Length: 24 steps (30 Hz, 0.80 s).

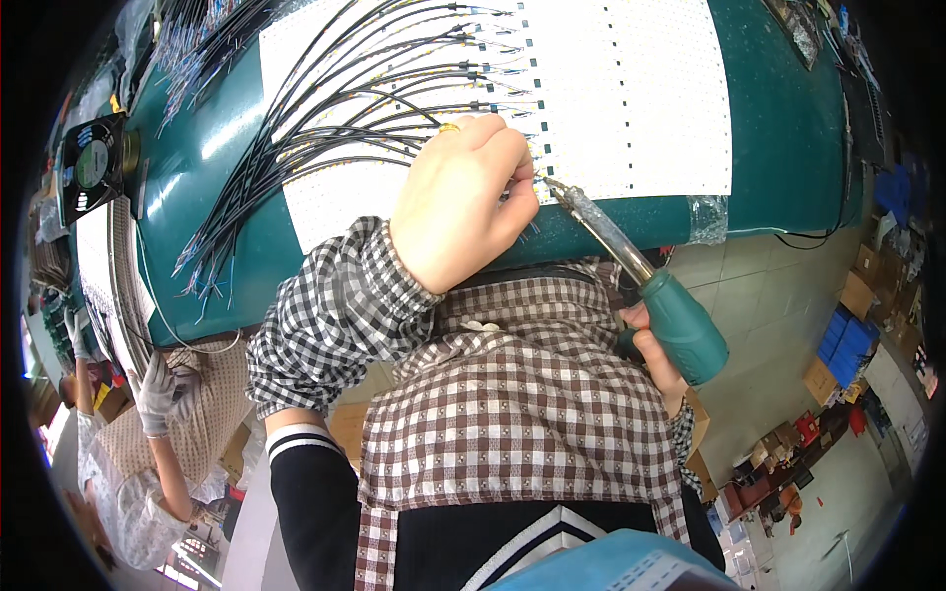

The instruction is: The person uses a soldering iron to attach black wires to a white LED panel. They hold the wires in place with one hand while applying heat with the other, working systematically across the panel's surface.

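Observation:
My left hand (465, 202) is closed in a pinch over the near edge of a large white board (670, 108), at the ends of thin wires. What sits between its fingertips is mostly hidden. A row of black cables (325, 103) fans out from the board, their stripped ends lying beside small dark parts on it. My right hand (658, 360) grips a soldering iron with a green handle (685, 325). The iron's metal tip (558, 187) reaches the board's near edge, just right of my left fingertips. Whether it touches a wire I cannot tell.
The board lies on a green table (788, 138). A black fan (94, 167) stands at the left, with more wire bundles (202, 49) behind. A gloved co-worker's hand (156, 394) is at the far left. Boxes and blue bins (845, 345) stand on the floor to the right.

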Available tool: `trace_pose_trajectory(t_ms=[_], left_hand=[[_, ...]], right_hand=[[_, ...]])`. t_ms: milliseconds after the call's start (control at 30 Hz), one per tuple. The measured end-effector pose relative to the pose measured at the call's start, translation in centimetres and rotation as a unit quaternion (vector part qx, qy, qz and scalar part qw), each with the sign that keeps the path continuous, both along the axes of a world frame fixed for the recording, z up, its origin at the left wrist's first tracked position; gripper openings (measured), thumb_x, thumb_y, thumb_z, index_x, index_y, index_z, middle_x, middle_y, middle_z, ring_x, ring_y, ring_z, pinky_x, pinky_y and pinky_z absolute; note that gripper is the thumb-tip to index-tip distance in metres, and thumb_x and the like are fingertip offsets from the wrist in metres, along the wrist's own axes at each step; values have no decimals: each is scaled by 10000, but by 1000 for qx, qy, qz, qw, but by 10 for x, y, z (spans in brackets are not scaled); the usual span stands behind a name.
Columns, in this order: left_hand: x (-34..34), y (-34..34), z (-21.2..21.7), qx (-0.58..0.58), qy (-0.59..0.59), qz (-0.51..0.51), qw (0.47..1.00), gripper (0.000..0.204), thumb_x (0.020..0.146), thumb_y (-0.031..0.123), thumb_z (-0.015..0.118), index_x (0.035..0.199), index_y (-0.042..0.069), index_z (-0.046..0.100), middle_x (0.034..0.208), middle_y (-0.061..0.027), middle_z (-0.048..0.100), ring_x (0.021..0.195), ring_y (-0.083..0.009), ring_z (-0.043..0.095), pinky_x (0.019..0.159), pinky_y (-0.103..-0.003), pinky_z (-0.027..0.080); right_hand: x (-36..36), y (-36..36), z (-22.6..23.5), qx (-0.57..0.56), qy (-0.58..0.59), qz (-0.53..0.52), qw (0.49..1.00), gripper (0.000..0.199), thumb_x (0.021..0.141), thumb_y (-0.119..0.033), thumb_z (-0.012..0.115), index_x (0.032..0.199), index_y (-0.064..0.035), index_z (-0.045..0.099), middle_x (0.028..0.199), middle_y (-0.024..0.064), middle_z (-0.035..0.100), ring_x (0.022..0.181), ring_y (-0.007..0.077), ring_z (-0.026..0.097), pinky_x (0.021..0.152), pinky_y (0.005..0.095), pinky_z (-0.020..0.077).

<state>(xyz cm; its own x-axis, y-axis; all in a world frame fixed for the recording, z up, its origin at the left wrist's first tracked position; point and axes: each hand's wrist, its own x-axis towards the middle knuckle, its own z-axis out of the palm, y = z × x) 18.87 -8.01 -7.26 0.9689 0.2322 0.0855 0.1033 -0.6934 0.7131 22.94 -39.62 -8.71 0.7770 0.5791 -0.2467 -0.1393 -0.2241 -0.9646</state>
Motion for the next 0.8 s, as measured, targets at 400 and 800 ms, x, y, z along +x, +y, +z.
trace_pose_trajectory(t_ms=[400,800], left_hand=[[0,1,0,-2,2,-1,1000,108,775,16,689,812,25,587,797,-108,584,749,-295,607,670,-383,489],[-20,44,24,142,-11,-166,976,231,768,48,775,986,83,708,968,-52,611,914,-254,606,763,-377,489]], right_hand=[[-1,6,0,40,-24,-19,999,584,852,-156,835,1285,124,560,930,149,732,899,245,720,870,398,594],[10,19,14,78,-24,-64,995,364,935,-241,686,1046,97,610,936,179,622,877,300,647,803,464,601]])
